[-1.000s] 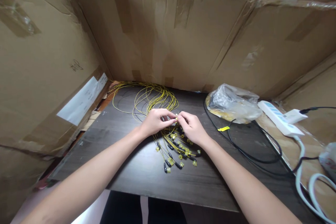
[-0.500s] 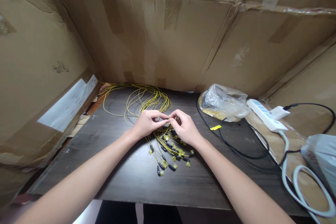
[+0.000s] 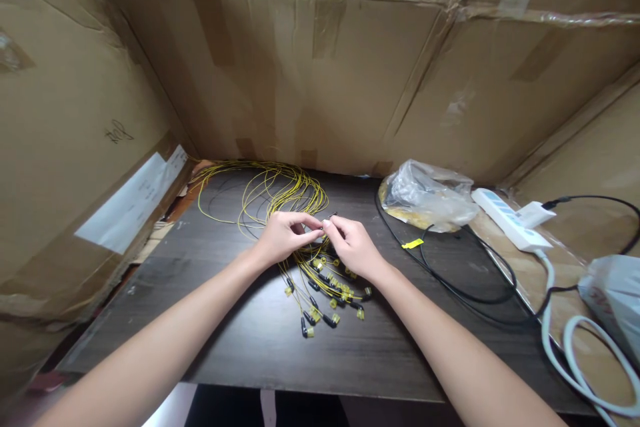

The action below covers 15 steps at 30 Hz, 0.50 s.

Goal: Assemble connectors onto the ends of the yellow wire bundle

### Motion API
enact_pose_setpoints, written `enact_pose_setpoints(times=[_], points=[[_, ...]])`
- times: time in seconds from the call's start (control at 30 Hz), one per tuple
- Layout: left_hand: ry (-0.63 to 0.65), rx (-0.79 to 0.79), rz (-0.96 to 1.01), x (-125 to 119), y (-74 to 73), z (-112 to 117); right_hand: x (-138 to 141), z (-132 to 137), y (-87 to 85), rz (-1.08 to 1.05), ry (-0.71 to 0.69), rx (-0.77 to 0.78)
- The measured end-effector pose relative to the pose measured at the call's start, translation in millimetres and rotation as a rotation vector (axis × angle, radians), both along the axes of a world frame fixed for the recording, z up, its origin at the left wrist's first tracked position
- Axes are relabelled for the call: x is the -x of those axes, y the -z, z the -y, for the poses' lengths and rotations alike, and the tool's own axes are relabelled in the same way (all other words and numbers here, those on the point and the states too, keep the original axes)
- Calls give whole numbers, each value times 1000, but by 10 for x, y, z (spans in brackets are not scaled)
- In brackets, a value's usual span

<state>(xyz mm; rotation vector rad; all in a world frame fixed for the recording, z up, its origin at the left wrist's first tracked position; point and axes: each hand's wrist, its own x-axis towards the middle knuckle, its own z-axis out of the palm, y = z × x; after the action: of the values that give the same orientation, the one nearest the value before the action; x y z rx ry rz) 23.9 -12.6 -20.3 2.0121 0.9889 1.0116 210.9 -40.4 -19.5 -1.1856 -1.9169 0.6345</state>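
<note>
Above the near end of a bundle of thin yellow wires (image 3: pixel 300 190), my two hands meet fingertip to fingertip. My left hand (image 3: pixel 287 233) pinches a small dark wire connector, mostly covered by the fingers. Thumb and forefinger of my right hand (image 3: pixel 353 240) close on the same small piece from the other side. A dark tip (image 3: pixel 333 215) pokes out just beyond the right fingers. Below the hands, several black connectors (image 3: pixel 330 321) with clear yellow caps (image 3: pixel 361 314) lie fanned out on the dark wooden table (image 3: pixel 240 347).
Cardboard walls (image 3: pixel 320 80) enclose the back and sides. A clear plastic bag (image 3: pixel 427 193) lies at the back right, beside a black cable (image 3: pixel 465 293) with a yellow tag (image 3: pixel 413 243). Farther right are a white power strip (image 3: pixel 510 220) and a grey-white bag (image 3: pixel 613 300).
My right thumb has shifted up along the held piece, and a dark tip now shows beyond the right fingers. A yellow bit seen between the fingertips earlier is now hidden.
</note>
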Motion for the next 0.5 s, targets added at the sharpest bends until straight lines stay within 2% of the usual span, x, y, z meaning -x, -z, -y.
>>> enact_pose_setpoints(times=[0.17,0.37,0.5], points=[[3,-6,0,-18,-20,24,-12,6,-12,-26,-1,48],[15,8,24,-28,-18,22,-46,20,-77,-9,-60,15],[20,0,8,-24,-19,18,-38,20,-66,-3,-33,16]])
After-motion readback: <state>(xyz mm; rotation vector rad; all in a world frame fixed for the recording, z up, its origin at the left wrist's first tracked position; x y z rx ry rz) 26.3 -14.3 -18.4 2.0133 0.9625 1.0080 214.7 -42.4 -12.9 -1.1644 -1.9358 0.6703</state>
